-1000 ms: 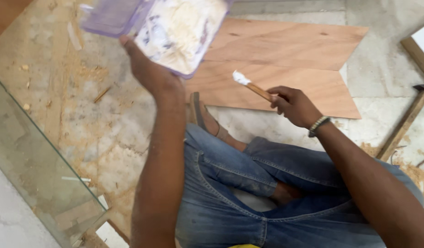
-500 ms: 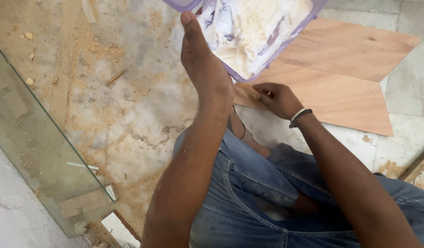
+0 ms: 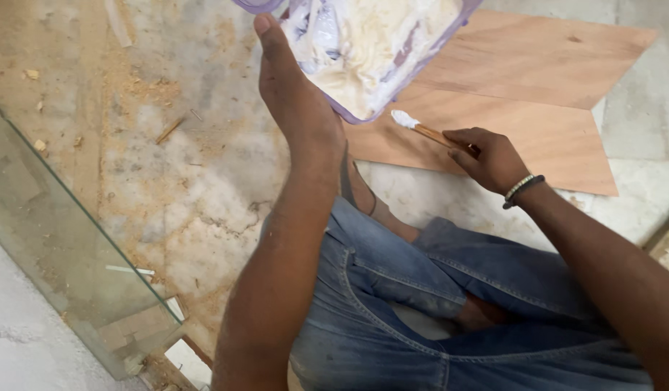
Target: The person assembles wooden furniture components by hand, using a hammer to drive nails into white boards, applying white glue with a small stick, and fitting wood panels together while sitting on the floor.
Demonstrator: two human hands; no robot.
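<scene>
My left hand (image 3: 295,94) grips a purple plastic container (image 3: 371,51) smeared inside with white paste, tilted up at the top of the view. My right hand (image 3: 490,156) holds a thin wooden stick (image 3: 432,133) whose tip carries a blob of white paste, just below the container's rim. The stick tip hovers over a flat plywood sheet (image 3: 523,94) lying on the floor. I sit on the floor in blue jeans, with a beaded bracelet on my right wrist.
A glass panel (image 3: 66,275) stands along the left edge. The stone floor (image 3: 168,181) is strewn with sawdust and small wood chips. A wooden strip shows at the far right edge.
The right hand and stick have drawn out from under the container, so the paste-tipped end now shows. The view has shifted slightly.
</scene>
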